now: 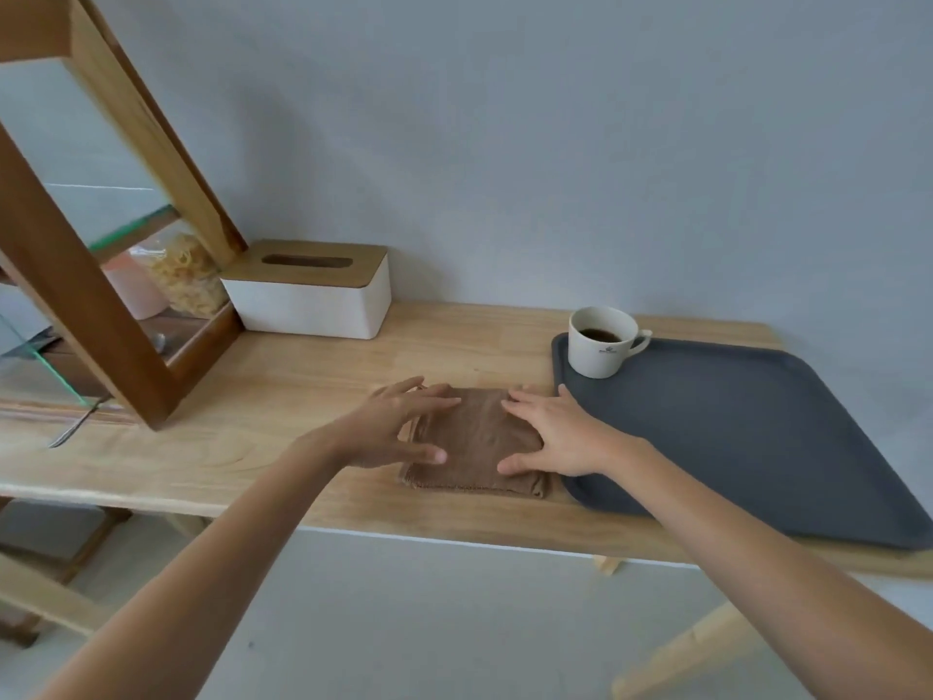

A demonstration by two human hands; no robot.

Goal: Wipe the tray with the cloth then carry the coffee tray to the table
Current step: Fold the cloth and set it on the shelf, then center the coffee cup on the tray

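Resting on a folded brown cloth [474, 442], the left hand [394, 426] and right hand [560, 437] lie spread, fingers loose, gripping nothing. The cloth sits just beside a dark grey tray [757, 437] carrying a white coffee cup [601, 343] at its far corner. A white tissue box [313, 290] stands on the pale wooden surface [282, 391] against a grey wall.

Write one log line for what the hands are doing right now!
stage: reaching for cloth | left hand: open on brown cloth | right hand: open on cloth | tray: unwiped, coffee cup on far corner
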